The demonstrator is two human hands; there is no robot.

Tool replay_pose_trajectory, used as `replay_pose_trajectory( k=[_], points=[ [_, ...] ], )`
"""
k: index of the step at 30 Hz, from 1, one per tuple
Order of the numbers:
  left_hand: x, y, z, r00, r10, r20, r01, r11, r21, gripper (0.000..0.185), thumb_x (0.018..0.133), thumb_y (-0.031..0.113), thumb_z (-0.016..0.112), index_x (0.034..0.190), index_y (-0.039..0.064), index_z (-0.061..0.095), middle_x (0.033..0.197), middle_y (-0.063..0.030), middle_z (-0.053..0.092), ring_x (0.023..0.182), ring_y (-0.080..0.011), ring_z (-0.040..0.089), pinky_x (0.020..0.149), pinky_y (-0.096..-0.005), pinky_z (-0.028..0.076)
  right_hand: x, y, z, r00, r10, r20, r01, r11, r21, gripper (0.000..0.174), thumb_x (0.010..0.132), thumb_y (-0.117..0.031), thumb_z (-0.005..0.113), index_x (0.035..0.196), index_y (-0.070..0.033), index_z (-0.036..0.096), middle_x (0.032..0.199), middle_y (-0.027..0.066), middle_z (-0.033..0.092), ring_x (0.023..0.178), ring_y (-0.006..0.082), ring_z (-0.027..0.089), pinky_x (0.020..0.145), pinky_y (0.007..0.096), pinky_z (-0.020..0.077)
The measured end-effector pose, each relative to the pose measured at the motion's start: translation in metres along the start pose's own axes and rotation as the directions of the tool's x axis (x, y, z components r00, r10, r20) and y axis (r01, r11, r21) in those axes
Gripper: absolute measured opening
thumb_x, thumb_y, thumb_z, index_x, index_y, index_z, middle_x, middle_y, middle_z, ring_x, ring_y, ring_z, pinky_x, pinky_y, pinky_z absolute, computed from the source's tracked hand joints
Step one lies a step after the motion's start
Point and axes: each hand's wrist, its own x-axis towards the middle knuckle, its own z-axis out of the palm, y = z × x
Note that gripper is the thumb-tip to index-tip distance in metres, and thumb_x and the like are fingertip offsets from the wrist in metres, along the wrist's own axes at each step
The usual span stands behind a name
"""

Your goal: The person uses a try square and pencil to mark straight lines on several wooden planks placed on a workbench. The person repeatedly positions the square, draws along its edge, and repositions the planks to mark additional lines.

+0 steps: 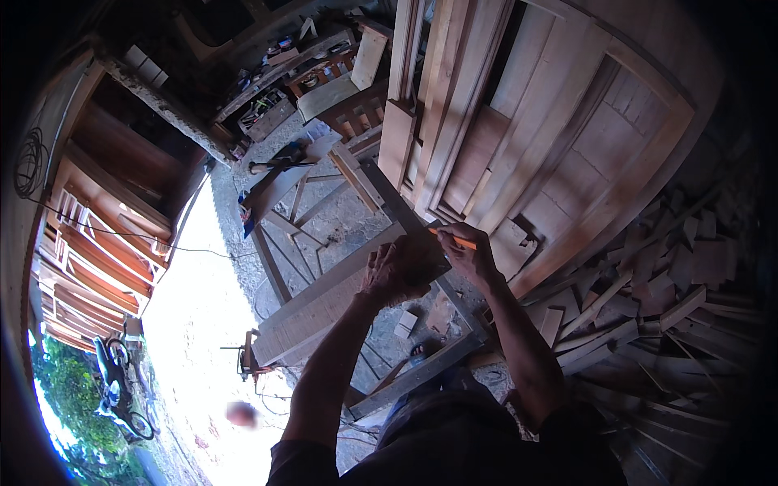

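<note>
A long wooden board (316, 307) lies slantwise across a wooden work frame (270, 264) before me. My left hand (392, 273) grips the board near its shadowed right end, fingers over the top and thumb towards the near edge. Right beside it, my right hand (465, 249) holds an orange pencil (457, 239) low over this end. The pencil's point is too dark to make out, and I cannot tell whether it touches the wood. Part of the board's end is hidden by my left hand.
Wooden door panels and planks (523, 133) lean at the upper right. Offcuts (662, 291) are heaped on the right. A clamp-like tool (246, 355) is by the board's left end. A cable (200, 249) crosses the left side. A bench with tools (285, 73) stands farther back.
</note>
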Motion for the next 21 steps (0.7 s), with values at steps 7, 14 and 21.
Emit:
replay_pose_trajectory(
  k=[7,14,21],
  points=[
    [-0.002,-0.007,0.01,0.998,-0.001,-0.063,0.0,1.0,-0.019,0.102,0.064,0.053,0.085,0.157,0.028,0.051,0.16,-0.0121,0.04,0.142,-0.0382,0.042,0.117,-0.0537,0.034,0.006,0.001,0.002,0.989,0.144,0.013,-0.144,0.974,0.175,0.025,0.109,-0.017,0.052,0.095,0.001,0.059,0.07,-0.0043,0.038,0.058,0.0046,0.032,0.059,0.0231,0.0295],
    [-0.001,-0.002,0.006,0.999,-0.03,0.025,0.031,0.998,-0.05,0.103,0.064,0.052,0.088,0.159,0.033,0.051,0.169,-0.016,0.032,0.148,-0.0439,0.037,0.122,-0.0566,0.031,0.002,-0.02,0.015,0.977,0.208,0.04,-0.209,0.977,0.045,0.027,0.105,-0.021,0.055,0.085,-0.004,0.056,0.07,-0.003,0.04,0.058,0.0089,0.037,0.058,0.0254,0.0348],
    [-0.005,-0.008,0.002,0.998,-0.051,0.038,0.051,0.999,-0.004,0.103,0.066,0.057,0.087,0.16,0.034,0.049,0.169,-0.0158,0.033,0.149,-0.0446,0.036,0.123,-0.0572,0.032,-0.054,-0.028,-0.004,0.971,0.177,-0.163,-0.148,-0.095,-0.984,0.051,0.107,-0.05,0.05,0.101,-0.004,0.071,0.098,0.0276,0.074,0.088,0.0381,0.076,0.077,0.0464,0.0594]
  ],
)
